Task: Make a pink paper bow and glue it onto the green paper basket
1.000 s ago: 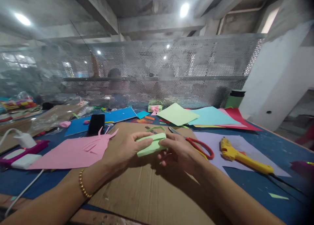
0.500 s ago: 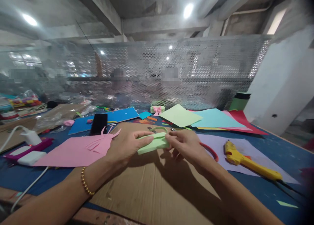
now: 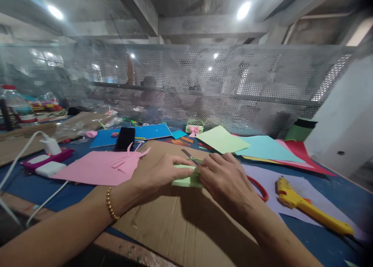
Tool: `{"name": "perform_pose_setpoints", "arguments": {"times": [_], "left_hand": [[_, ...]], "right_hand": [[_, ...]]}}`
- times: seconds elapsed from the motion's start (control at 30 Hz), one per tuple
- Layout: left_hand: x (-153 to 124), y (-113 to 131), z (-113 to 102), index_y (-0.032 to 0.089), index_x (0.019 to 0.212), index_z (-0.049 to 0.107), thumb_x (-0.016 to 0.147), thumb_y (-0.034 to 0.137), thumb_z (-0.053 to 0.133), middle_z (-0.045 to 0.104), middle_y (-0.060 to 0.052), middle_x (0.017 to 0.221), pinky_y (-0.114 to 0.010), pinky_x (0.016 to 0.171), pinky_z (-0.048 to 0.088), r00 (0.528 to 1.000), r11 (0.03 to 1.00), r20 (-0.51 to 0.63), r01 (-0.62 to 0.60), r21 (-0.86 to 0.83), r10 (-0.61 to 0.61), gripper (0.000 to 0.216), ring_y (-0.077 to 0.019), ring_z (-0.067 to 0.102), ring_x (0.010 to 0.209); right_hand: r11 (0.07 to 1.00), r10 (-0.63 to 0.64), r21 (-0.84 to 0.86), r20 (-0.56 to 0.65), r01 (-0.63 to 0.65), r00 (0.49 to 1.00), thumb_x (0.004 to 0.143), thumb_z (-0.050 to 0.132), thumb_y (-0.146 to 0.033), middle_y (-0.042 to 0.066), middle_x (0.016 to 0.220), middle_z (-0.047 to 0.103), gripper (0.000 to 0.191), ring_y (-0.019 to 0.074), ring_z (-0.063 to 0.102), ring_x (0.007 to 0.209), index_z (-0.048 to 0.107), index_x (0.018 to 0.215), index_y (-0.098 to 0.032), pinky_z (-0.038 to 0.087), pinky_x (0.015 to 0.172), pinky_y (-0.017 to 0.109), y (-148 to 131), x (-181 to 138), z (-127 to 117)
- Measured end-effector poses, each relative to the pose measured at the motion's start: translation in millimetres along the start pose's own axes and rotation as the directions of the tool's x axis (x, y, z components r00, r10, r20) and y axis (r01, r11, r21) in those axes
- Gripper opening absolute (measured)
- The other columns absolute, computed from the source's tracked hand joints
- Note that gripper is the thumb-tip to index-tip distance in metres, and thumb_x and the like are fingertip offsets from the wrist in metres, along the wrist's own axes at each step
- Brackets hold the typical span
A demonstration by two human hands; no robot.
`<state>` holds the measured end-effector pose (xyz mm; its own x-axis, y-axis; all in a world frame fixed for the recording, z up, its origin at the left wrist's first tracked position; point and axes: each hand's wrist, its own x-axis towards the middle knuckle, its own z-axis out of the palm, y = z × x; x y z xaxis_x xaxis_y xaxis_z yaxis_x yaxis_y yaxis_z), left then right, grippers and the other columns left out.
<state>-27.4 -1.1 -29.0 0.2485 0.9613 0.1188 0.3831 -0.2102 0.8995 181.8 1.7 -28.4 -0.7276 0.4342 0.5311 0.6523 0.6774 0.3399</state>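
Note:
Between my hands is a small light green folded paper box [image 3: 186,180], low over a brown cardboard sheet [image 3: 166,228]. My left hand [image 3: 161,171] grips its left end, thumb along the upper side. At the right end, the bent fingers of my right hand [image 3: 223,175] close over the paper and hide that end. A thin green paper strip curves up behind the box, partly covered. Scissors lie behind and under my right hand: a grey blade [image 3: 189,155] shows on the far side, and a red handle [image 3: 260,187] sticks out to the right.
A yellow glue gun [image 3: 311,208] rests on purple paper [image 3: 272,173] at right. Pink paper [image 3: 96,168], a phone [image 3: 125,138] and a purple power strip [image 3: 48,160] with cables lie left. Behind are coloured sheets [image 3: 271,148], a small green box with pink bow [image 3: 194,130] and a perforated metal screen [image 3: 175,84].
My right hand has turned palm-down and its fingers have closed further over the box's right end. The box sits slightly lower over the cardboard. The view has swung a little left.

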Motion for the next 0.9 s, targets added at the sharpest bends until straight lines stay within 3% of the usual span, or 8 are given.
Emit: {"name": "perform_pose_setpoints", "arguments": {"times": [0.23, 0.57, 0.77, 0.9], "left_hand": [[-1.4, 2.1, 0.9, 0.026, 0.097, 0.082, 0.078, 0.031, 0.073, 0.078, -0.005, 0.096, -0.032, 0.072, 0.051, 0.999, 0.997, 0.049, 0.000, -0.076, 0.003, 0.022, -0.0259, 0.069, 0.092], [-3.2, 4.1, 0.6, 0.024, 0.097, 0.082, 0.079, 0.034, 0.072, 0.078, -0.005, 0.096, -0.030, 0.071, 0.048, 0.997, 0.996, 0.070, -0.013, -0.086, 0.019, 0.023, -0.0264, 0.067, 0.094], [-2.1, 5.9, 1.8, 0.023, 0.095, 0.081, 0.079, 0.036, 0.070, 0.077, -0.006, 0.092, -0.031, 0.071, 0.048, 0.998, 0.999, 0.055, -0.043, 0.021, 0.042, 0.024, -0.0258, 0.066, 0.090], [-0.4, 0.8, -0.2, 0.025, 0.105, 0.078, 0.076, 0.033, 0.072, 0.075, -0.006, 0.100, -0.031, 0.073, 0.048, 0.995, 0.991, 0.030, -0.096, 0.093, 0.093, 0.031, -0.0253, 0.066, 0.091]], "right_hand": [[0.987, -0.005, -0.158, 0.042, 0.012, 0.999, 0.080, 0.080, -0.015, 0.003, 0.074, 0.061, 0.021, 0.0230, 0.046, 0.074, 0.062, 0.072, -0.020, 0.023, 0.068, 0.038, -9.8, 5.0, -3.9], [0.978, 0.007, -0.210, 0.032, 0.000, 0.999, 0.076, 0.083, -0.015, 0.002, 0.069, 0.061, 0.022, 0.0217, 0.046, 0.070, 0.062, 0.070, -0.020, 0.022, 0.066, 0.038, -12.2, 3.8, 0.5], [0.980, -0.001, -0.197, 0.030, 0.007, 1.000, 0.076, 0.082, -0.017, 0.002, 0.070, 0.062, 0.023, 0.0213, 0.047, 0.070, 0.060, 0.070, -0.020, 0.022, 0.067, 0.037, -10.9, 2.8, 1.2], [0.980, -0.003, -0.200, 0.017, 0.006, 1.000, 0.077, 0.078, -0.014, 0.002, 0.070, 0.063, 0.021, 0.0208, 0.047, 0.069, 0.060, 0.069, -0.021, 0.022, 0.067, 0.037, -11.5, 1.5, -0.5]]}}
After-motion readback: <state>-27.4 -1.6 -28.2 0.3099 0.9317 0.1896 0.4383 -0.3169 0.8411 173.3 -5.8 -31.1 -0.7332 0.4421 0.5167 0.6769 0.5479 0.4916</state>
